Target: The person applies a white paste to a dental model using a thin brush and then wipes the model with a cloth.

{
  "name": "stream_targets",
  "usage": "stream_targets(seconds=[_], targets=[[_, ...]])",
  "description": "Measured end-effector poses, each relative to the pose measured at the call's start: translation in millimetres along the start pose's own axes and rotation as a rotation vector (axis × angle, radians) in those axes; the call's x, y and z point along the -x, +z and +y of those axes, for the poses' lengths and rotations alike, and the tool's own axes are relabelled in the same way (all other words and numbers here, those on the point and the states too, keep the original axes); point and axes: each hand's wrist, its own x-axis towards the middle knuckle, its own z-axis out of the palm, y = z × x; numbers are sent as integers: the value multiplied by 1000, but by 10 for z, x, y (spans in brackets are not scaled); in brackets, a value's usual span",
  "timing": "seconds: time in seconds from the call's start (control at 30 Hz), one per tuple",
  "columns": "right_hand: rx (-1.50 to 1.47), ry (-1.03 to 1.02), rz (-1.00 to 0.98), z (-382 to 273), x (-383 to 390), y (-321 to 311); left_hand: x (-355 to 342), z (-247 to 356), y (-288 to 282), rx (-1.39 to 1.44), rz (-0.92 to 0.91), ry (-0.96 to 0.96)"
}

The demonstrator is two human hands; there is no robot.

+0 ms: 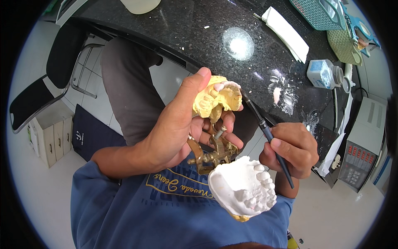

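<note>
My left hand [168,118] holds a yellow dental cast [202,104] up in front of me, the thumb along its outer side and the fingers underneath. Whitish-pink material [228,85] covers part of the tooth row. The cast joins a brass articulator [207,157], hinged wide apart, whose other arm carries a white dental cast [230,182] with its teeth upward, over my lap. Between thumb and fingers, my right hand [296,149] grips a slim dark-handled tool [269,135]. Its tip reaches the right rim of the yellow cast; whether it touches is too small to tell.
On the black speckled counter [199,45] lie a pinkish lump [277,95] amid white residue, a folded white cloth or paper [286,35] and an uncapped bottle [324,74]. Woven baskets [317,14] stand far right. A grey control box [360,143] is at right, a black chair [64,54] left.
</note>
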Motion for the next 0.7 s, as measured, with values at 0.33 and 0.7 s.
stream_targets(seconds=[0.33,0.7], targets=[[0,2,5,15,12,17,4,-2,5,-5,6,-1],[-12,10,-8,-6,-16,-29,2,6,4,-30,-17,-8]])
